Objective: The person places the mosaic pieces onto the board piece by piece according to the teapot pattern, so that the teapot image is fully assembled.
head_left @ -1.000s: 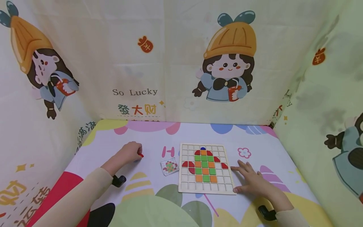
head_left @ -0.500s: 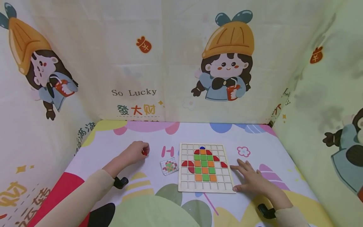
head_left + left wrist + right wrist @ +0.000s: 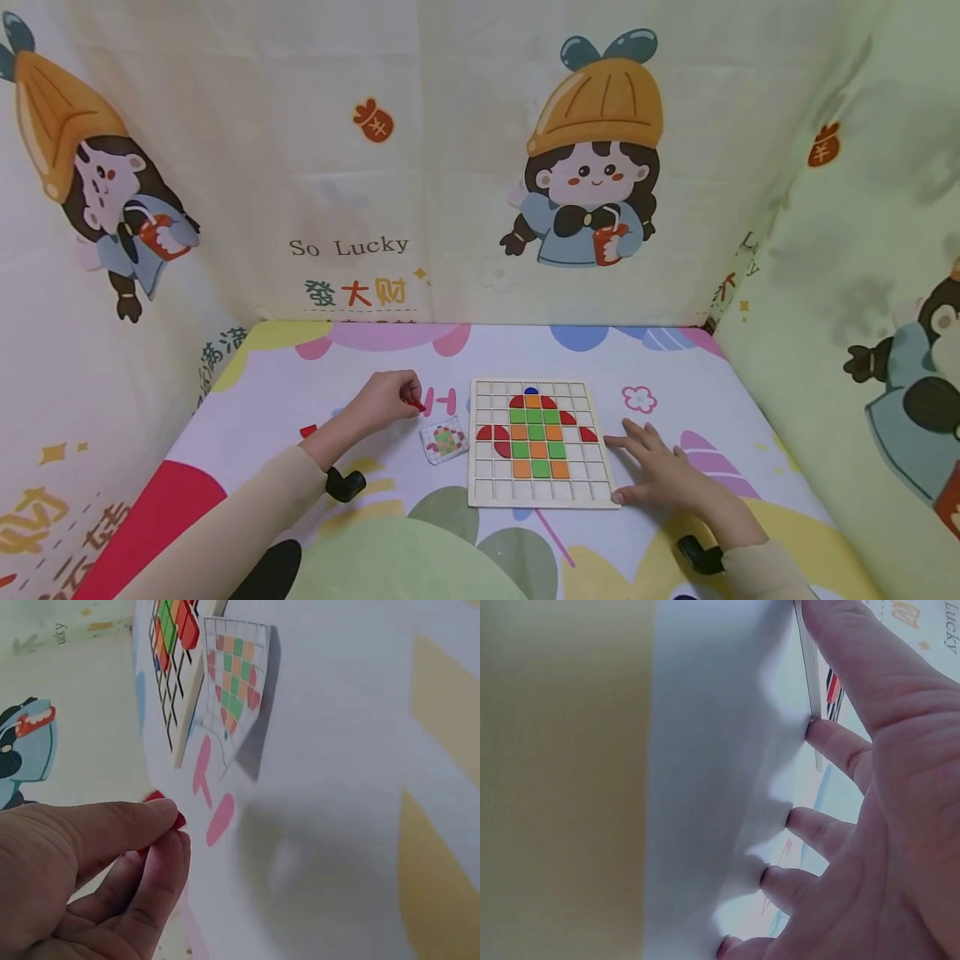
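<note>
My left hand [image 3: 386,398] pinches a small red tile [image 3: 180,820] between thumb and fingers, above the table left of the pattern card [image 3: 444,440]. The card, printed with a coloured grid pattern, lies beside the board's left edge. The wooden grid board [image 3: 489,490] holds green and orange square tiles in the middle, red rounded tiles around them and one blue tile [image 3: 531,391] at the top. My right hand [image 3: 663,471] rests at the board's right edge, fingers spread, with thumb and index finger touching or very near the rim.
Another red tile [image 3: 308,431] lies on the table behind my left wrist, partly hidden. A patterned cloth [image 3: 390,550] covers the table. Printed fabric walls [image 3: 465,167] stand at the back and both sides. A dark wrist device [image 3: 345,485] sits by each sleeve.
My left hand has moved right with the red tile, towards the card. The other red tile has come into view behind the left wrist. My right hand stays at the board.
</note>
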A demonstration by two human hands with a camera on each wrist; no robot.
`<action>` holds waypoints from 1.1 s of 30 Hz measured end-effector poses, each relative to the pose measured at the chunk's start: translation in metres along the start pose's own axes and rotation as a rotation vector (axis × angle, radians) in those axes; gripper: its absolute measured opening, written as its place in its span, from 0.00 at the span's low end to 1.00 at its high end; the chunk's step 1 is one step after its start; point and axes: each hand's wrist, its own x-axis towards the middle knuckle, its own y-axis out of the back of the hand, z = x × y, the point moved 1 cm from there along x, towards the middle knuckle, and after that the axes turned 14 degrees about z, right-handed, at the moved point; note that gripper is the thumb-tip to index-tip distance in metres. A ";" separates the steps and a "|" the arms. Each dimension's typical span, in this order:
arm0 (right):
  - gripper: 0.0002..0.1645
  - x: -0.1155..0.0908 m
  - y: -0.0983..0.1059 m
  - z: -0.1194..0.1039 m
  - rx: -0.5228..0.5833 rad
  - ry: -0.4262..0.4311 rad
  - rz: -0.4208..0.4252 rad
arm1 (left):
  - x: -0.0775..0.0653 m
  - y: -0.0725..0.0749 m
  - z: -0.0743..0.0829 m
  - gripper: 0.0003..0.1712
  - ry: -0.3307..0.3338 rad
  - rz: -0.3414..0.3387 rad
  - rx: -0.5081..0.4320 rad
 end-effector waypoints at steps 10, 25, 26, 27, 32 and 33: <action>0.55 -0.001 0.001 0.001 0.002 -0.008 0.003 | 0.002 -0.017 0.009 0.14 -0.031 -0.064 -0.042; 0.55 -0.002 0.001 0.002 0.003 -0.002 0.016 | 0.010 -0.050 0.052 0.09 -0.001 -0.140 -0.234; 0.54 -0.002 0.000 0.003 0.002 -0.002 0.016 | 0.011 -0.052 0.055 0.08 0.000 -0.146 -0.250; 0.54 -0.002 0.000 0.003 0.003 -0.003 0.014 | 0.013 -0.055 0.058 0.06 0.002 -0.153 -0.267; 0.54 -0.002 -0.001 0.004 0.017 -0.005 0.012 | 0.018 -0.067 0.071 0.02 0.021 -0.203 -0.345; 0.54 -0.002 -0.001 0.004 0.017 -0.005 0.011 | 0.019 -0.070 0.073 0.02 0.028 -0.217 -0.357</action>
